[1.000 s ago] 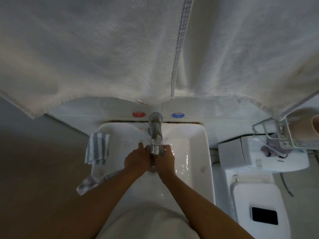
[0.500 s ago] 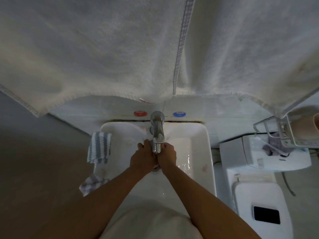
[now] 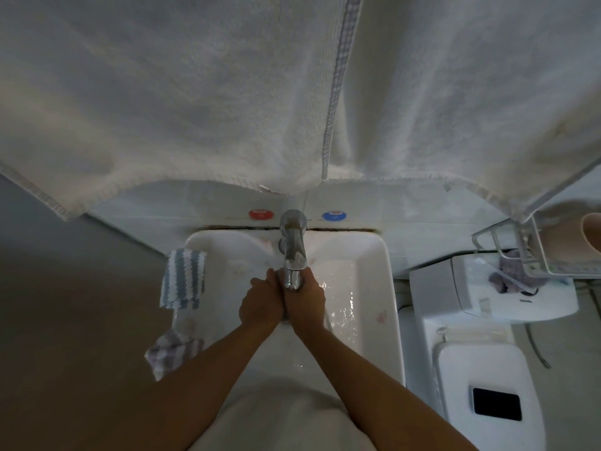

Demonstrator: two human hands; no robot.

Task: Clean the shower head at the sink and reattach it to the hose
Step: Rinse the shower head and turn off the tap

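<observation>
My left hand [image 3: 261, 307] and my right hand [image 3: 305, 304] are pressed side by side in the white sink [image 3: 387, 288], right under the tip of the chrome tap [image 3: 294, 252]. The fingers of both hands are curled closed. Only a thin grey sliver of the shower head [image 3: 283, 318] shows between the heels of my hands; the rest is hidden by them. Water glistens on the basin floor to the right of my right hand. No hose is in view.
A blue-striped cloth [image 3: 183, 278] hangs over the sink's left rim, with a grey-striped cloth [image 3: 172, 351] below it. White towels [image 3: 195, 92] hang overhead. Red [image 3: 260, 213] and blue [image 3: 334, 215] caps flank the tap. At the right are a toilet [image 3: 481, 369] and a wire rack [image 3: 536, 252].
My hands have closed up against each other and shifted slightly toward the spout. A chrome handle seen beside my left wrist one second ago is now hidden under my forearm.
</observation>
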